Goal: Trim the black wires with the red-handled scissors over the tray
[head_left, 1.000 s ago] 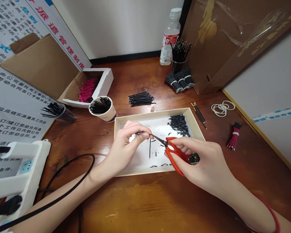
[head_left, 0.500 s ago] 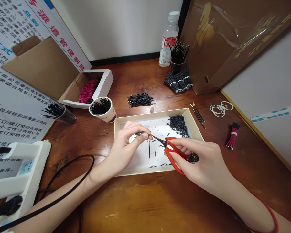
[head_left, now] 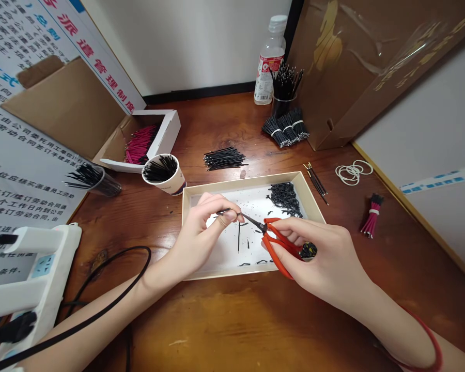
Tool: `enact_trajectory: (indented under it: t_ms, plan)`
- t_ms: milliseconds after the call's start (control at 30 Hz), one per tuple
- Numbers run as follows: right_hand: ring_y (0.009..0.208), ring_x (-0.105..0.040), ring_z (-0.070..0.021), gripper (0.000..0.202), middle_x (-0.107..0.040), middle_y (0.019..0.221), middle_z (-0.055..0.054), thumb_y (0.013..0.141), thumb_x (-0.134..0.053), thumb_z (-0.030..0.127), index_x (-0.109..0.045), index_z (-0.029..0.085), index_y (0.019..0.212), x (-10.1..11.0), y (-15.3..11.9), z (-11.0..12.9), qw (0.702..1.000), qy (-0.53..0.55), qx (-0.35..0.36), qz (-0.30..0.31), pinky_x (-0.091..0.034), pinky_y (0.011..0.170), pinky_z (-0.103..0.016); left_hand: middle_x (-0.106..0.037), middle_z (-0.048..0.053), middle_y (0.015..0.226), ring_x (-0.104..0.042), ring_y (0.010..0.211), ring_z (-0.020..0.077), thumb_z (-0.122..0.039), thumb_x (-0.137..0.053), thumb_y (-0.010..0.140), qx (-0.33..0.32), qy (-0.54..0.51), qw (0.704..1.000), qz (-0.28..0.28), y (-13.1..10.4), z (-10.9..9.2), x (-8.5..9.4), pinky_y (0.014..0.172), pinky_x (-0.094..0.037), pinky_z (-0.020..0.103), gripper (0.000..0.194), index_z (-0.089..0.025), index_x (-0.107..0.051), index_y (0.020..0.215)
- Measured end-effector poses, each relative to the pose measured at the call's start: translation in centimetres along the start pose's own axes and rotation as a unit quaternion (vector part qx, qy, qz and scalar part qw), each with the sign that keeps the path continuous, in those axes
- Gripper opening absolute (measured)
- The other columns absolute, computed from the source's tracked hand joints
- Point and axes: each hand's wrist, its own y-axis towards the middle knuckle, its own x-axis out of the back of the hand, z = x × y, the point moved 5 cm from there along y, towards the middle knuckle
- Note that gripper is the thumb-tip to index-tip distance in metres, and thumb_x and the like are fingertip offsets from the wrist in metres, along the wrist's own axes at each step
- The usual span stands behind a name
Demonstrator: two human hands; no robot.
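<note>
My left hand (head_left: 203, 232) pinches a thin black wire (head_left: 223, 211) between thumb and forefinger, above the left part of a shallow cream box (head_left: 312, 199). My right hand (head_left: 321, 248) is wrapped round red-handled scissors (head_left: 271, 240). Their dark, narrow blades point left and meet the wire's end at my left fingertips; the exact contact is too small to make out. Inside the box lie a heap of short black pieces (head_left: 284, 199), scattered bits and a longer black strip (head_left: 238, 237). Something black and yellow (head_left: 308, 250) shows beside my right hand, partly hidden.
Black wires (head_left: 225, 158) lie behind the box. To the left stand a paper cup (head_left: 174, 183), a white carton (head_left: 170, 132) and a power strip (head_left: 54, 263). A bottle (head_left: 270, 62), wire bundles (head_left: 284, 129), rubber bands (head_left: 352, 173) and a red bundle (head_left: 372, 217) are rightward. A cable crosses my left forearm.
</note>
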Motion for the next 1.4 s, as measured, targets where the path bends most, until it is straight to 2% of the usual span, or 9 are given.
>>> enact_trajectory:
  t_ms: [833, 1067, 1400]
  plan:
    - [0.052, -0.056, -0.0068, 0.01, -0.067, 0.067, 0.003, 0.079, -0.067, 0.012, -0.066, 0.017, 0.088, 0.03, -0.03, -0.04, 1.0, 0.014, -0.003, 0.002, -0.047, 0.049, -0.018, -0.068, -0.002, 0.082, -0.05, 0.085, 0.0174, -0.027, -0.056, 0.096, 0.008, -0.007, 1.0, -0.007, -0.06, 0.11, 0.08, 0.081, -0.035, 0.03, 0.021, -0.023, -0.067, 0.078]
    - [0.049, -0.056, -0.0069, 0.01, -0.065, 0.061, 0.004, 0.081, -0.065, 0.011, -0.067, 0.017, 0.088, 0.05, 0.01, -0.12, 1.0, 0.02, -0.007, 0.004, -0.048, 0.048, -0.017, -0.067, 0.001, 0.082, -0.05, 0.085, 0.0191, -0.029, -0.054, 0.096, 0.009, 0.006, 1.0, 0.0, -0.09, 0.16, 0.03, 0.081, -0.036, 0.031, 0.024, -0.021, -0.067, 0.077]
    - [0.051, -0.057, -0.0085, 0.008, -0.065, 0.063, 0.003, 0.08, -0.065, 0.016, -0.067, 0.018, 0.087, -0.01, 0.03, -0.11, 0.999, 0.017, -0.029, 0.016, -0.047, 0.046, -0.019, -0.066, 0.005, 0.083, -0.051, 0.087, 0.0217, -0.036, -0.049, 0.098, 0.01, 0.026, 1.0, 0.006, -0.03, -0.05, -0.03, 0.084, -0.038, 0.033, 0.03, -0.02, -0.066, 0.078]
